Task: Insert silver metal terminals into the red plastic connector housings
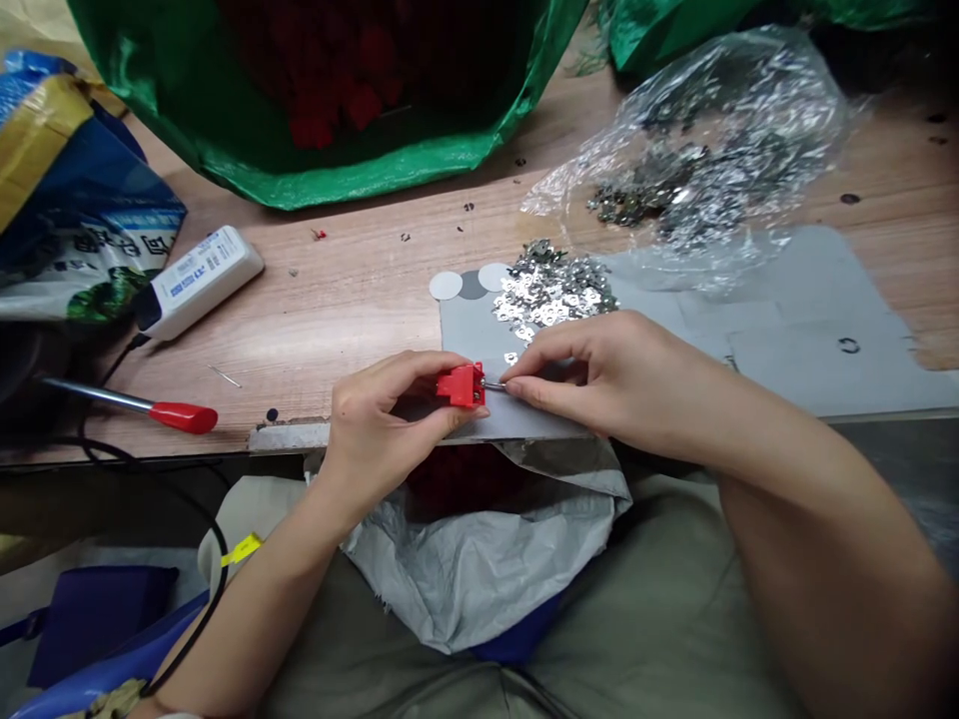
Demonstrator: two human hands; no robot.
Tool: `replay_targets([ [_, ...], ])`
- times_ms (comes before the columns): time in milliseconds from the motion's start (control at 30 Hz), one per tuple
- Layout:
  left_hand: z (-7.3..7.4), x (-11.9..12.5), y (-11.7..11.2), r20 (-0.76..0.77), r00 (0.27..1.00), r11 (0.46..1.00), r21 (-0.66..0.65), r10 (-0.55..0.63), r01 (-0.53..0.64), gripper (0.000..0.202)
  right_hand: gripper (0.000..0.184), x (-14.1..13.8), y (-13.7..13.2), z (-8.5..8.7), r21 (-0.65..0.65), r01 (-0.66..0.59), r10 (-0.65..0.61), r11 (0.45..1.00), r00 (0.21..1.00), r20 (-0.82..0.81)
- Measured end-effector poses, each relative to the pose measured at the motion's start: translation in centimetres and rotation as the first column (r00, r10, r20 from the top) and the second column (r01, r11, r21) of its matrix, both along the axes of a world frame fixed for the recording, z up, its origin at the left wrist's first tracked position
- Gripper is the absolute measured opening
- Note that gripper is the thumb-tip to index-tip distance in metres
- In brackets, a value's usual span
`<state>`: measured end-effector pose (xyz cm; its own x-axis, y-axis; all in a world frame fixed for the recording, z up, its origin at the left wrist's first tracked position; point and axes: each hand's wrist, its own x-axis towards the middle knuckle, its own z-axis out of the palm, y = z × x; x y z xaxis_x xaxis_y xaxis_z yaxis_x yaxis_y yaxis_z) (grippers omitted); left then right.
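Note:
My left hand [386, 424] pinches a small red plastic part [463, 384] between thumb and fingers, just above the table's front edge. My right hand [591, 374] is closed in a pinch on a small metal piece [494, 383], whose tip touches the right side of the red part. A heap of small shiny metal pieces [552, 290] lies on a grey mat [794, 330] just beyond my right hand. Below the hands a grey plastic bag [479, 559] with dark red parts inside rests open on my lap.
A clear plastic bag of metal pieces [711, 160] sits at the back right. A green bag of red parts [330, 90] stands at the back. A white box [202, 280], a red-handled screwdriver [142, 407] and a blue bag [75, 200] lie at the left.

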<state>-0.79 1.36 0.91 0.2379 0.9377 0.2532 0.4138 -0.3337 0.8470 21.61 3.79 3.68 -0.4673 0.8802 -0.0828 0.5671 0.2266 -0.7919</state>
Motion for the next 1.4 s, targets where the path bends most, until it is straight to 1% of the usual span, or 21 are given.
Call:
replay_targets([
  [167,0.07,0.09,-0.11,0.002,1.000,0.999,-0.027,0.019,-0.019,0.029,0.018,0.11,0.09,0.37,-0.030,-0.024,0.024,0.999,1.000,0.017],
  [333,0.18,0.09,-0.18,-0.020,0.999,0.999,-0.018,0.026,-0.027,0.030,0.017,0.13,0.03,-0.12,-0.003,-0.012,0.012,1.000,1.000,-0.007],
  [467,0.31,0.05,-0.15,-0.061,0.998,1.000,0.007,0.024,-0.023,0.030,0.018,0.03,-0.11,-0.45,0.009,-0.029,0.030,1.000,0.999,-0.030],
  [667,0.15,0.04,-0.25,-0.073,0.996,0.999,0.018,0.042,-0.041,0.032,0.017,0.02,-0.35,-0.31,0.051,-0.041,0.043,0.998,0.998,-0.041],
  [833,0.12,-0.02,-0.26,-0.055,0.997,0.999,0.005,0.045,-0.045,0.032,0.018,0.27,-0.34,-0.22,0.076,-0.091,0.096,0.993,0.993,-0.071],
  [1000,0.29,0.02,-0.18,-0.055,0.998,1.000,0.003,0.031,-0.031,0.031,0.019,0.40,-0.20,-0.12,0.073,-0.130,0.135,0.989,0.988,-0.076],
  [1167,0.31,0.15,-0.21,-0.044,0.998,0.999,0.011,0.041,-0.040,0.030,0.022,0.27,-0.19,0.04,0.050,-0.129,0.131,0.990,0.990,-0.044],
  [1333,0.29,0.12,-0.24,-0.039,0.999,0.999,0.003,0.038,-0.038,0.031,0.028,0.13,-0.02,0.40,0.006,-0.138,0.138,0.990,0.989,-0.046],
  [1400,0.30,0.08,-0.23,-0.042,0.998,0.999,0.004,0.036,-0.036,0.031,0.028,0.09,0.00,0.43,0.010,-0.132,0.132,0.991,0.991,-0.035],
])
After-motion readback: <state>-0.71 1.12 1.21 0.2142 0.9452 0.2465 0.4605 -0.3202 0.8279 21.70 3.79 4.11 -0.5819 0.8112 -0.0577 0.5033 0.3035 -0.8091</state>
